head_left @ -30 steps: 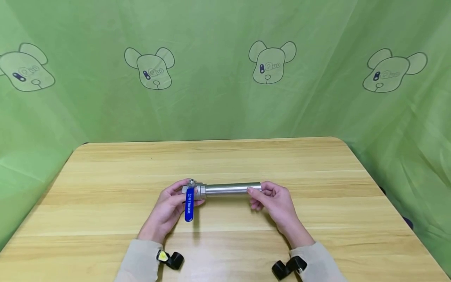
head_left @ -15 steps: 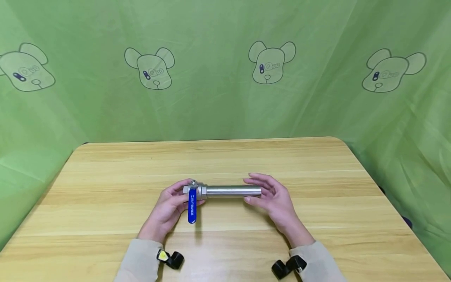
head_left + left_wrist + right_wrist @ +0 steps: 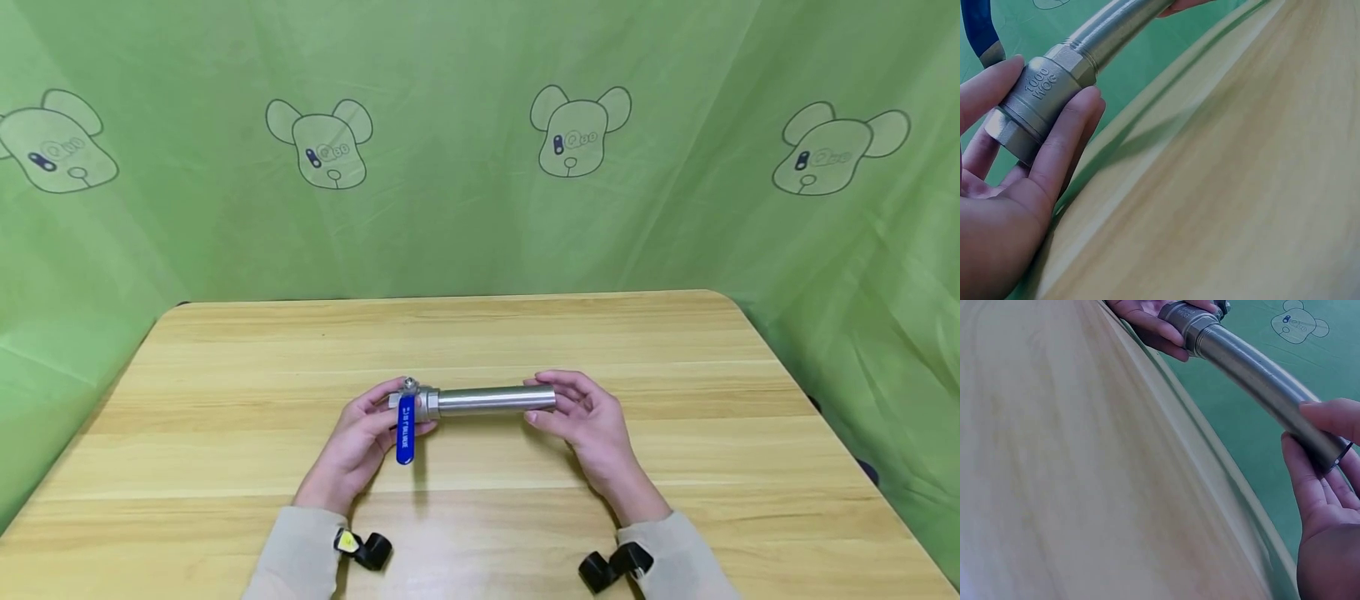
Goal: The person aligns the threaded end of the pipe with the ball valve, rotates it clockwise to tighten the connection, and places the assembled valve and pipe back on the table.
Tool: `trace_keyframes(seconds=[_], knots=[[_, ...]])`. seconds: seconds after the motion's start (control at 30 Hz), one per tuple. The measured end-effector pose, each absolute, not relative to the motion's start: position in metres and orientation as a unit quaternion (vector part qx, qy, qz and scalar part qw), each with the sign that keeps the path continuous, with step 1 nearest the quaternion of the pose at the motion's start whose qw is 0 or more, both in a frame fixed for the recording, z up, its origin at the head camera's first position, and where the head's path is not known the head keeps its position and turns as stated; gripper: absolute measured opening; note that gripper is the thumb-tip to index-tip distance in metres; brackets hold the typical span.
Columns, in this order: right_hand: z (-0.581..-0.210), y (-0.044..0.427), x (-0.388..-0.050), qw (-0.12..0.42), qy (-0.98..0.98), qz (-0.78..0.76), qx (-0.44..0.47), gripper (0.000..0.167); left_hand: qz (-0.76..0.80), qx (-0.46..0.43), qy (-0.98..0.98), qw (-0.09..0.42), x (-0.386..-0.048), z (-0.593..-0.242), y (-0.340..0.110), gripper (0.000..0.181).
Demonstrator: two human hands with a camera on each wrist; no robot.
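Observation:
My left hand grips a steel ball valve by its body, marked "1000 WOG" in the left wrist view. The valve's blue lever points toward me. From its right side a smooth metal pipe runs out, joined at the hex end and held level above the table. Around the pipe's free end, my right hand has its thumb and fingers on either side. In the right wrist view, the thumb and a finger touch the pipe near its open end.
A wood-grain table with rounded far corners lies beneath both hands. Behind it hangs a green curtain printed with bear heads. Black wrist devices sit at both sleeves.
My right fingers opened away from the pipe, then came back to it, with the thumb lower than a second ago. The blue lever shifted slightly. My left hand stays on the valve.

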State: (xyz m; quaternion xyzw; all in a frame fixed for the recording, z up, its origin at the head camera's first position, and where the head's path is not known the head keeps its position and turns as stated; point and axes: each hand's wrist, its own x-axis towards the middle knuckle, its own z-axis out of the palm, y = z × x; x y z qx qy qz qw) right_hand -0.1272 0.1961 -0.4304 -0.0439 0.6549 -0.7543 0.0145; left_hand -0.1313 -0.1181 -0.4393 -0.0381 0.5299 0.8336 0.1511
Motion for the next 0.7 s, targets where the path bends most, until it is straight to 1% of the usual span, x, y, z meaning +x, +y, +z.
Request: trace_keyframes(seconds=[0.27, 0.7], knots=[[-0.4294, 0.1959, -0.1267, 0.015, 0.655, -0.755, -0.031, 0.053, 0.838, -0.043, 0.524, 0.147, -0.1319, -0.4403, -0.1178, 0.051], [-0.4272, 0.1945, -0.1281, 0.011, 0.683, -0.730, 0.006, 0.051, 0.835, -0.041, 0.528, 0.150, -0.1324, -0.4395, -0.1176, 0.061]])
